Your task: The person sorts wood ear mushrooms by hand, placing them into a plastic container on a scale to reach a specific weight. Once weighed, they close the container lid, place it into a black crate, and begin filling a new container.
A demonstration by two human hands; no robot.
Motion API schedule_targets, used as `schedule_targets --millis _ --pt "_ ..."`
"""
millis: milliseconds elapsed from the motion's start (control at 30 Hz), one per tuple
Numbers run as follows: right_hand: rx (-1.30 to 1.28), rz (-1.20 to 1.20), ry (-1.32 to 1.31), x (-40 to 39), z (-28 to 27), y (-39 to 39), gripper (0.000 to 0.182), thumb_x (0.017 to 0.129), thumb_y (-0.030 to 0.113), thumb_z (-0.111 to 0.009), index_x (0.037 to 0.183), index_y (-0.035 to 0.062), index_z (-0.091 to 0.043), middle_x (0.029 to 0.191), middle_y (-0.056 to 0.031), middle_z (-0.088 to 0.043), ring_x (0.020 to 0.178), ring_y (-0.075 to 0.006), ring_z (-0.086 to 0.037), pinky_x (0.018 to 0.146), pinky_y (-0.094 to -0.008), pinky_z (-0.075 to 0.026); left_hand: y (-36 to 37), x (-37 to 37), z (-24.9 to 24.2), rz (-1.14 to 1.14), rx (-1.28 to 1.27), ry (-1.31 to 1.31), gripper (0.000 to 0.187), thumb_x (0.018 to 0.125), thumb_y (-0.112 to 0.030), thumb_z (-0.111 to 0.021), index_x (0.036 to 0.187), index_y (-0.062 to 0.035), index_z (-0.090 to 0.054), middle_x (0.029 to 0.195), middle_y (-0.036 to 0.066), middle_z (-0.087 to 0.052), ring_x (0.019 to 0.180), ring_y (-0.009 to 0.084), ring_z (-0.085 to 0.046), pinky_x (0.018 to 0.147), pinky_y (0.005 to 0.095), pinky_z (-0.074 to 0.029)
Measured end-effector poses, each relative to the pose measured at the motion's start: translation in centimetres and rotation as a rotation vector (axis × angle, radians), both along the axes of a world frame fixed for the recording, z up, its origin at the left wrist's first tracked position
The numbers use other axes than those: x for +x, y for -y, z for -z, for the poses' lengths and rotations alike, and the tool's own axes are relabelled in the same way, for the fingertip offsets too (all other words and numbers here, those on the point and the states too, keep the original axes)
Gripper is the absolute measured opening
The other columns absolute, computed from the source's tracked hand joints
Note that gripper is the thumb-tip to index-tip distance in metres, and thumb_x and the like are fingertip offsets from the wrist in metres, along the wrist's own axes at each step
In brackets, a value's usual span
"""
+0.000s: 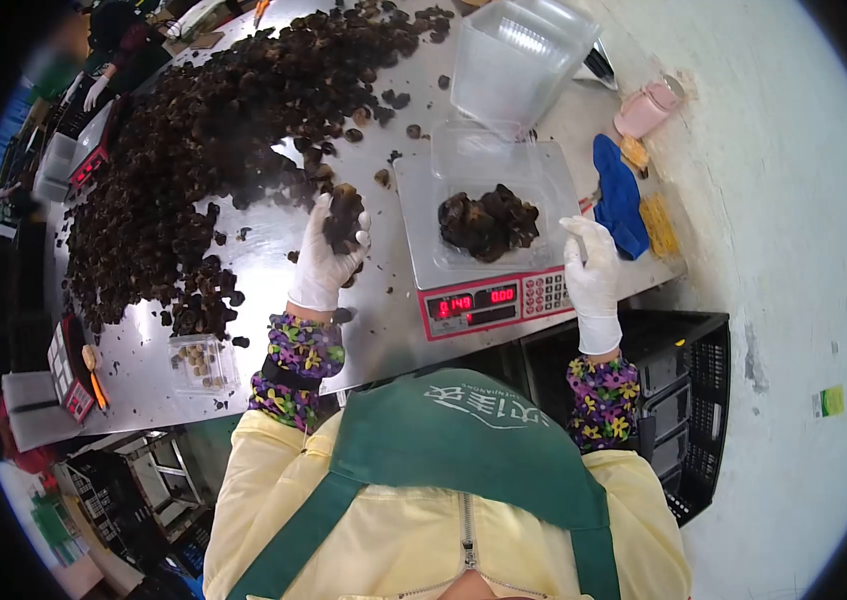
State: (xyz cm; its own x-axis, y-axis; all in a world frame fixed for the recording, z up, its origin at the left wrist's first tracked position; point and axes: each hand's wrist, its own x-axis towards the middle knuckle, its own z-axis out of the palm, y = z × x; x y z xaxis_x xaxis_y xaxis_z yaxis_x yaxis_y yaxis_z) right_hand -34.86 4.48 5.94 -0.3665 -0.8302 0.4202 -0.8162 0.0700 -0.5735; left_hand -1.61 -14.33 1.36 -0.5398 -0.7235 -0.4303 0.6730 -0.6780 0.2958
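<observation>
My left hand (326, 262), in a white glove, is closed around a few dark brown wood ear mushrooms (345, 213) at the edge of the heap. On a red-fronted digital scale (421, 248) sits a clear plastic clamshell box (455, 256) with its lid folded back. A clump of wood ear mushrooms (488, 222) lies inside the box. My right hand (591, 270), also gloved, is just right of the box, above the scale's right side. Its fingers are loosely curved with nothing visible in them. Red digits glow on the scale's display.
A large heap of wood ear mushrooms (213, 120) covers the metal table's left and back. Stacked clear boxes (518, 65) stand behind the scale. A pink bottle (649, 107), blue cloth (619, 195) and yellow sponge (659, 226) lie right. Another person's gloved hand (98, 90) shows far left.
</observation>
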Motion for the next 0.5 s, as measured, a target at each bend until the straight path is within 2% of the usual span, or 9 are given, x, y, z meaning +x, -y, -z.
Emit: schedule_targets --millis 67,100,133,267,300,333,400,433,500 --pt "0.026 0.015 0.009 0.6 0.7 -0.2 0.025 0.085 0.003 -0.062 0.109 0.0077 -0.069 0.112 -0.0137 -0.067 0.110 -0.0317 -0.061 0.098 -0.0406 -0.047 -0.8 -2.0 0.0 -0.012 -0.272 0.361 0.030 0.096 -0.032 -0.065 0.113 -0.0068 -0.062 0.098 0.005 -0.065 0.078 0.0164 -0.063 0.059 0.0267 -0.053" --pt "0.028 0.005 0.035 0.6 1.0 -0.3 0.025 0.085 0.004 -0.062 0.109 0.0079 -0.070 0.112 -0.0135 -0.067 0.110 -0.0316 -0.061 0.097 -0.0404 -0.047 -2.0 -4.1 -2.3 -0.024 -0.430 0.509 0.022 0.096 -0.025 -0.066 0.110 -0.0085 -0.063 0.090 0.002 -0.063 0.072 0.0126 -0.060 0.058 0.0248 -0.050" --pt "0.027 -0.003 0.060 0.8 1.1 -0.3 0.025 0.085 0.004 -0.062 0.108 0.0081 -0.070 0.112 -0.0133 -0.067 0.110 -0.0314 -0.061 0.097 -0.0403 -0.047 -3.0 -5.4 -5.5 0.127 -0.558 0.791 0.015 0.096 -0.019 -0.066 0.107 -0.0088 -0.065 0.093 0.002 -0.065 0.077 0.0121 -0.061 0.064 0.0234 -0.050" --pt "-0.009 -0.018 0.096 1.4 0.8 0.3 0.024 0.085 0.004 -0.062 0.108 0.0076 -0.070 0.111 -0.0127 -0.067 0.109 -0.0313 -0.061 0.097 -0.0407 -0.047 -5.1 -12.5 -5.0 -0.075 -1.565 0.990 0.011 0.091 -0.010 -0.066 0.101 -0.0075 -0.069 0.097 0.005 -0.070 0.093 0.0214 -0.065 0.085 0.0309 -0.050" --pt "-0.029 -0.040 0.107 1.5 0.9 0.5 0.027 0.085 0.004 -0.062 0.111 0.0075 -0.069 0.113 -0.0130 -0.066 0.110 -0.0319 -0.061 0.097 -0.0410 -0.047 -5.2 -13.5 -5.3 0.004 -1.790 1.101 0.015 0.086 -0.015 -0.070 0.101 -0.0100 -0.071 0.101 0.006 -0.069 0.103 0.0267 -0.062 0.093 0.0369 -0.047" --pt "-0.031 -0.034 0.106 1.7 1.0 0.7 0.027 0.085 0.004 -0.062 0.111 0.0075 -0.069 0.113 -0.0130 -0.066 0.110 -0.0319 -0.061 0.097 -0.0410 -0.047 -6.1 -14.3 -5.5 0.164 -1.872 1.308 0.030 0.083 -0.025 -0.073 0.111 -0.0157 -0.070 0.115 0.007 -0.066 0.116 0.0310 -0.056 0.103 0.0469 -0.041" --pt "-0.061 -0.059 0.119 2.5 1.2 1.2 0.032 0.085 0.004 -0.062 0.116 0.0075 -0.067 0.116 -0.0143 -0.065 0.112 -0.0331 -0.060 0.098 -0.0419 -0.047 -6.8 -15.2 -3.8 0.246 -2.106 1.527 0.055 0.079 -0.037 -0.077 0.130 -0.0231 -0.061 0.131 0.009 -0.058 0.129 0.0348 -0.047 0.109 0.0556 -0.034" --pt "-0.062 -0.054 0.117 2.5 1.2 1.3 0.032 0.085 0.004 -0.062 0.116 0.0075 -0.067 0.116 -0.0143 -0.065 0.112 -0.0331 -0.060 0.098 -0.0419 -0.047 -7.0 -15.2 -3.6 0.246 -2.111 1.521 0.055 0.079 -0.037 -0.077 0.130 -0.0231 -0.061 0.131 0.009 -0.058 0.129 0.0348 -0.047 0.109 0.0556 -0.034" --pt "-0.024 -0.065 0.075 2.6 1.4 1.3 0.040 0.085 0.008 -0.064 0.124 0.0083 -0.063 0.122 -0.0172 -0.062 0.115 -0.0360 -0.057 0.099 -0.0442 -0.046 -7.5 -14.5 -3.5 0.287 -2.040 1.523 0.079 0.075 -0.044 -0.079 0.145 -0.0258 -0.047 0.141 0.012 -0.049 0.137 0.0386 -0.038 0.113 0.0613 -0.025"
